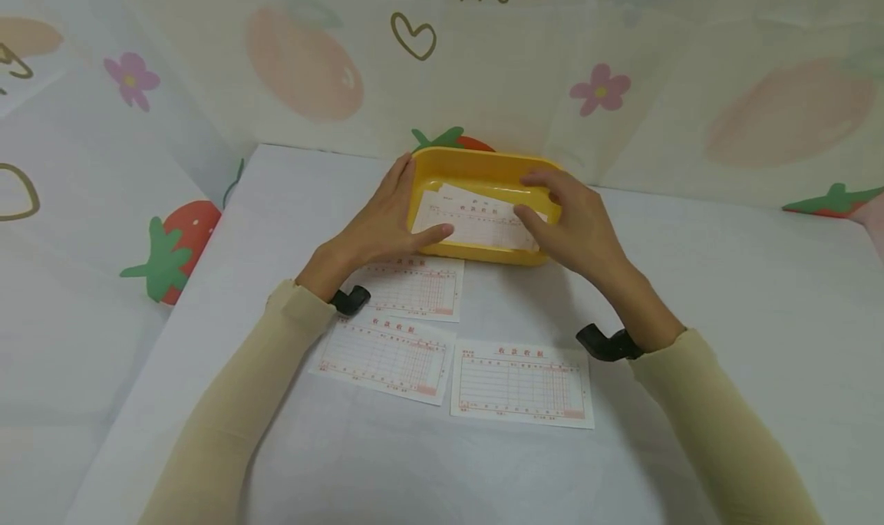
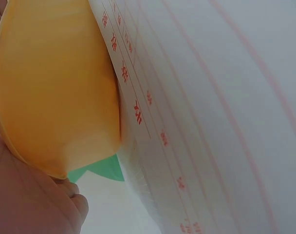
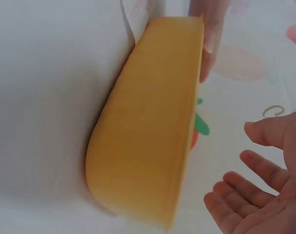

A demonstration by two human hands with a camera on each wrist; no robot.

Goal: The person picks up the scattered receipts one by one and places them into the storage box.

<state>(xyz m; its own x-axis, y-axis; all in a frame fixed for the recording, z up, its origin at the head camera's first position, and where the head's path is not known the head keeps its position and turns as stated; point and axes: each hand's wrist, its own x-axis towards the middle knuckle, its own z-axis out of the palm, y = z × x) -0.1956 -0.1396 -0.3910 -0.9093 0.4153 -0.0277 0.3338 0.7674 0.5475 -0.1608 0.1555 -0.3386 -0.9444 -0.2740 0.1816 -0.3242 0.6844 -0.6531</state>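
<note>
A yellow plastic tray (image 1: 476, 156) stands at the back of the white table, holding several printed receipt slips (image 1: 476, 216). My left hand (image 1: 387, 210) holds the tray's left end. Its fingers lie along the outer side and its thumb reaches over the front rim. Over the tray's right end hovers my right hand (image 1: 580, 218), thumb and fingers spread apart, with nothing in between. In the right wrist view those fingers (image 3: 231, 192) show bare, above the rim.
On the table before the tray lie three loose slips: one (image 1: 421, 287) partly under my left wrist, one (image 1: 390, 358) in front of it, and one (image 1: 521, 383) to the right. Close behind the tray hangs a patterned cloth backdrop (image 1: 476, 80).
</note>
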